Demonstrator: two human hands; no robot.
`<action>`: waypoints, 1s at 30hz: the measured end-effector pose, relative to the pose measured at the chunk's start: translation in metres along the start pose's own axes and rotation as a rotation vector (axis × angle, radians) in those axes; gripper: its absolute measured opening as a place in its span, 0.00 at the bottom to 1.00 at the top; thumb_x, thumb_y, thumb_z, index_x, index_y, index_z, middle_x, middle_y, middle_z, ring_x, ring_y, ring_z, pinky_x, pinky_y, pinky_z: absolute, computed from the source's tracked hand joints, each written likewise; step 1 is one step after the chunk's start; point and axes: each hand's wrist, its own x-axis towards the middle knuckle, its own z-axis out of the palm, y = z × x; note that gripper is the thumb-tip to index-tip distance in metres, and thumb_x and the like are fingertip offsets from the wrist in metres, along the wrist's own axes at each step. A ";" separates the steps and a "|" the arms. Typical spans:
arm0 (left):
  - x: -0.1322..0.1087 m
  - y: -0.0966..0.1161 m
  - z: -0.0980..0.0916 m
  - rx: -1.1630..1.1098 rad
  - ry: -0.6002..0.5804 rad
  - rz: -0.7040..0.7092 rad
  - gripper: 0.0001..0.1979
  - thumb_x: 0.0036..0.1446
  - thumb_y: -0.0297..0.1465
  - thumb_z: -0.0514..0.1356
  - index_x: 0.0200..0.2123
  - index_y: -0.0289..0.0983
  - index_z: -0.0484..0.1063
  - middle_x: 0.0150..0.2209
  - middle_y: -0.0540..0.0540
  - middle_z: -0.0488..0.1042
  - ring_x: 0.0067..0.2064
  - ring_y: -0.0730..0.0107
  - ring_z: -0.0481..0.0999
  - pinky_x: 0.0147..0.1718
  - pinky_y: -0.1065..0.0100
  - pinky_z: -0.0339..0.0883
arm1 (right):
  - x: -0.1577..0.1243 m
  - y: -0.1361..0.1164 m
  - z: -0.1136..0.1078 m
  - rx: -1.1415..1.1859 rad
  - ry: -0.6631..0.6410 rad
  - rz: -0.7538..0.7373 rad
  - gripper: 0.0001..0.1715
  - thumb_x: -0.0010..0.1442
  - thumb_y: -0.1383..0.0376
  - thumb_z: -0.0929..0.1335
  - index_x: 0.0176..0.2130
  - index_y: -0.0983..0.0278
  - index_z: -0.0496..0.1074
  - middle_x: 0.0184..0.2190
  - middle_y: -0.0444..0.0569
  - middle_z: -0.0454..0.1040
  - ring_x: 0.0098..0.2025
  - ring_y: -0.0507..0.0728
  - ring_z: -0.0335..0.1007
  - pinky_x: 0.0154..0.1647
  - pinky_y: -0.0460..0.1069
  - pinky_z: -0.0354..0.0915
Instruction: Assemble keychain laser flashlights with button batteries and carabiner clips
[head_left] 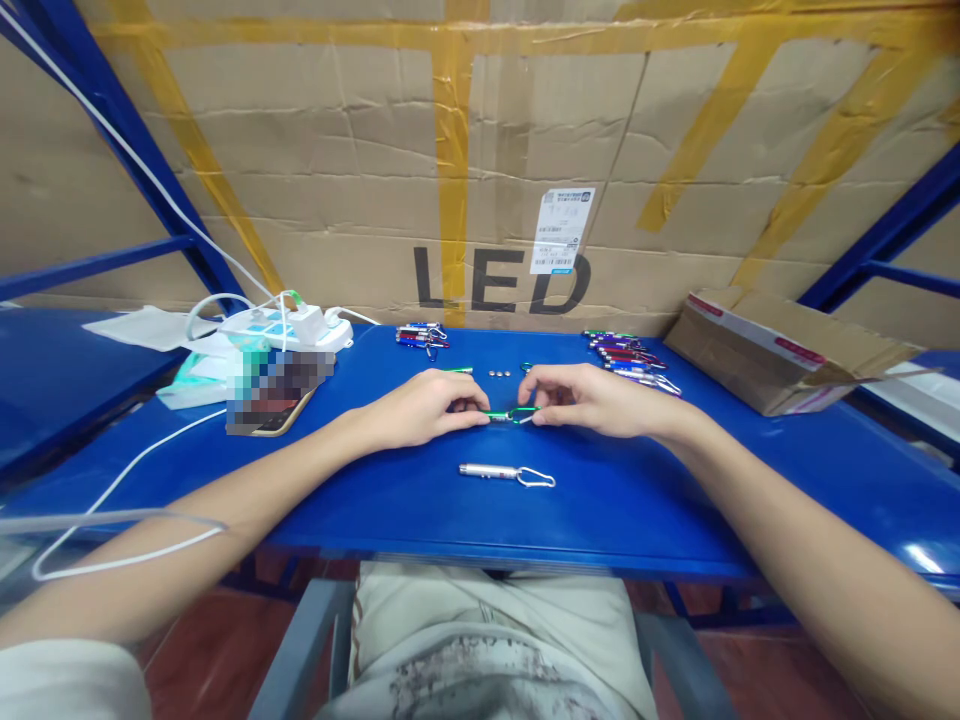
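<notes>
Between my hands lies a small green keychain flashlight [498, 416] with a green carabiner clip [523, 413]. My left hand [421, 408] pinches the body's left end with thumb and fingers. At the other end, my right hand [589, 400] is closed on the clip, its thumb below and index finger curled above. Just beyond the hands sit several button cells [499, 374] in a short row. A green tube [457, 370] shows behind my left hand, and a small green piece [527, 367] is partly hidden behind my right fingers. Nearer me lies a silver keychain flashlight [489, 471] with its clip to the right.
Piles of coloured keychain flashlights lie at the back left [421, 336] and back right [626, 358] of the blue table [600, 520]. An open cardboard box [772, 350] stands at right. At left are a phone [296, 400], a power strip [262, 325] and a loose white cable [127, 470].
</notes>
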 end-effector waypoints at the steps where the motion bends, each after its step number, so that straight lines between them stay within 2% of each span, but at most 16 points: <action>1: 0.000 0.002 0.001 -0.036 -0.014 -0.013 0.12 0.73 0.39 0.64 0.47 0.37 0.83 0.39 0.45 0.83 0.38 0.66 0.81 0.40 0.67 0.71 | -0.001 -0.001 -0.001 0.022 -0.033 0.017 0.21 0.68 0.48 0.73 0.47 0.62 0.78 0.33 0.44 0.78 0.33 0.55 0.69 0.34 0.48 0.64; 4: 0.001 0.009 0.004 -0.123 -0.048 -0.034 0.11 0.72 0.38 0.66 0.45 0.37 0.83 0.39 0.45 0.82 0.37 0.68 0.81 0.39 0.68 0.72 | -0.003 -0.005 -0.003 0.067 -0.174 0.048 0.19 0.68 0.49 0.73 0.39 0.63 0.76 0.33 0.45 0.78 0.33 0.54 0.69 0.33 0.48 0.63; 8: 0.001 0.015 0.008 -0.157 -0.061 -0.021 0.11 0.71 0.38 0.67 0.44 0.37 0.84 0.40 0.45 0.81 0.38 0.68 0.81 0.39 0.68 0.73 | -0.005 -0.008 -0.005 0.070 -0.293 0.062 0.18 0.70 0.52 0.71 0.36 0.63 0.75 0.32 0.45 0.79 0.32 0.53 0.69 0.32 0.47 0.63; 14: 0.001 0.017 0.006 -0.170 -0.104 -0.032 0.10 0.70 0.38 0.68 0.44 0.38 0.84 0.38 0.46 0.81 0.36 0.70 0.79 0.37 0.70 0.72 | -0.005 -0.007 -0.003 0.021 -0.313 0.067 0.17 0.70 0.54 0.70 0.35 0.63 0.76 0.30 0.44 0.79 0.32 0.53 0.70 0.34 0.47 0.64; 19: 0.000 0.018 0.005 -0.192 -0.118 -0.020 0.12 0.71 0.40 0.67 0.45 0.38 0.84 0.39 0.46 0.81 0.37 0.69 0.79 0.38 0.69 0.72 | -0.006 -0.009 -0.002 -0.014 -0.297 0.115 0.19 0.68 0.50 0.73 0.33 0.62 0.74 0.28 0.41 0.73 0.29 0.52 0.64 0.29 0.47 0.60; 25: 0.001 0.018 0.005 -0.193 -0.130 -0.030 0.11 0.71 0.39 0.67 0.46 0.38 0.85 0.39 0.46 0.81 0.37 0.70 0.80 0.39 0.69 0.72 | -0.004 -0.012 0.002 0.050 -0.270 0.076 0.16 0.68 0.51 0.73 0.40 0.62 0.75 0.31 0.42 0.73 0.32 0.53 0.65 0.32 0.47 0.61; 30: 0.001 0.019 0.004 -0.200 -0.147 -0.034 0.10 0.72 0.37 0.66 0.47 0.38 0.85 0.40 0.46 0.81 0.37 0.70 0.80 0.40 0.70 0.72 | -0.002 -0.011 0.005 0.093 -0.284 0.065 0.16 0.68 0.52 0.72 0.38 0.63 0.75 0.31 0.42 0.74 0.32 0.52 0.63 0.33 0.47 0.60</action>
